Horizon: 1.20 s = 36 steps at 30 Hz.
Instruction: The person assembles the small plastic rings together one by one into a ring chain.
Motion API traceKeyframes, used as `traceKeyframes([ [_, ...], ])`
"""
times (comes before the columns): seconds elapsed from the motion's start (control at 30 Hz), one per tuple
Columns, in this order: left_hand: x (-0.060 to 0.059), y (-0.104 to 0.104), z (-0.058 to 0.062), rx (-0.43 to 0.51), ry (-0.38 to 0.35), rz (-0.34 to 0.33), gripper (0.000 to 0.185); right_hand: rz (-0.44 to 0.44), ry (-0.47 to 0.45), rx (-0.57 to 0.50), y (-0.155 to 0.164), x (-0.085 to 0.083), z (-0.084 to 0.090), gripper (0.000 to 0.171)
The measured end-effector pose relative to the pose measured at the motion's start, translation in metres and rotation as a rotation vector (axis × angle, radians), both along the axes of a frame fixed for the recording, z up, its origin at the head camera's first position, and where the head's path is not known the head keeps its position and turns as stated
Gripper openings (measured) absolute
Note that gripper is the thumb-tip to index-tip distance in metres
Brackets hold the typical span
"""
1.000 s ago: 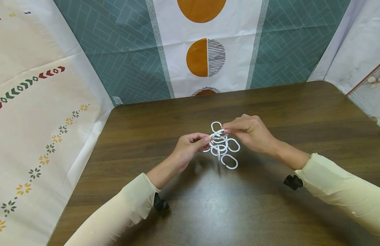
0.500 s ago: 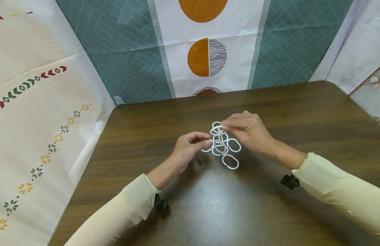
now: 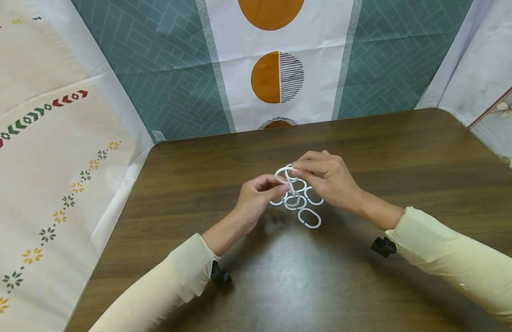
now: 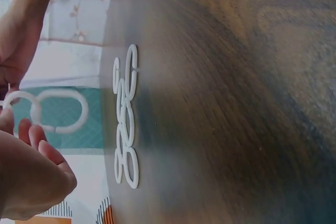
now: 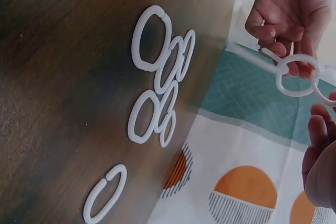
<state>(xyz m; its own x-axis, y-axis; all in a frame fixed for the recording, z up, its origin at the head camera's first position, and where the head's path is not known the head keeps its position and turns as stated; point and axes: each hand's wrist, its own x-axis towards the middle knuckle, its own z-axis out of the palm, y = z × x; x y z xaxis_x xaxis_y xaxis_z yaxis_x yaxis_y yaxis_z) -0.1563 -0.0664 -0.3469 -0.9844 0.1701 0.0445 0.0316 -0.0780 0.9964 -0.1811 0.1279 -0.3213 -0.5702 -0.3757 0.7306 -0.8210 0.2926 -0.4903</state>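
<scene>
Above the table, several white oval plastic chain links are joined in a short chain between my hands. My right hand (image 3: 328, 177) pinches the upper link (image 3: 276, 177) between thumb and fingertips. Close by, my left hand (image 3: 256, 200) pinches the chain with thumb and index finger. One joined link (image 4: 85, 111) hangs down in the left wrist view; another link (image 5: 279, 85) shows between both hands in the right wrist view. Fingers partly cover where the links meet, so I cannot tell whether each gap is closed.
Under the hands, several loose white links (image 3: 320, 220) lie flat in a cluster on the brown wooden table (image 3: 280, 286). One link (image 5: 88, 203) lies apart from the others. Patterned cloths (image 3: 168, 69) hang behind and beside the table.
My right hand has moved left toward the left hand, bringing the upper link with it. The chain is lifted and drawn leftward off the cluster; the loose links stay put.
</scene>
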Motion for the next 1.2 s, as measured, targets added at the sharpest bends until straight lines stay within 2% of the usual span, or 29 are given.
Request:
traceKeyframes([
  [0.23, 0.0, -0.004, 0.005, 0.074, 0.039, 0.053, 0.011, -0.007, -0.185, -0.029, 0.001, 0.004, 0.002, 0.008],
  [0.4, 0.0, -0.004, 0.01, 0.05, 0.014, 0.105, 0.012, -0.005, -0.295, 0.097, 0.01, 0.003, 0.003, 0.006],
  [0.63, 0.0, -0.013, 0.011, -0.024, -0.017, 0.171, 0.015, -0.095, -0.294, 0.301, 0.05, -0.009, -0.004, 0.007],
  [0.8, 0.0, -0.016, 0.011, -0.039, -0.022, 0.173, 0.016, -0.153, -0.327, 0.404, 0.077, -0.017, -0.009, 0.02],
  [0.9, 0.0, -0.017, 0.011, -0.044, -0.023, 0.167, 0.016, -0.151, -0.337, 0.455, 0.087, -0.021, -0.011, 0.027],
  [1.1, 0.0, -0.017, 0.011, -0.052, -0.027, 0.168, 0.017, -0.117, -0.42, 0.611, 0.101, -0.025, -0.018, 0.046],
  [1.2, 0.0, -0.018, 0.011, -0.055, -0.031, 0.168, 0.018, -0.099, -0.418, 0.674, 0.105, -0.027, -0.022, 0.052],
])
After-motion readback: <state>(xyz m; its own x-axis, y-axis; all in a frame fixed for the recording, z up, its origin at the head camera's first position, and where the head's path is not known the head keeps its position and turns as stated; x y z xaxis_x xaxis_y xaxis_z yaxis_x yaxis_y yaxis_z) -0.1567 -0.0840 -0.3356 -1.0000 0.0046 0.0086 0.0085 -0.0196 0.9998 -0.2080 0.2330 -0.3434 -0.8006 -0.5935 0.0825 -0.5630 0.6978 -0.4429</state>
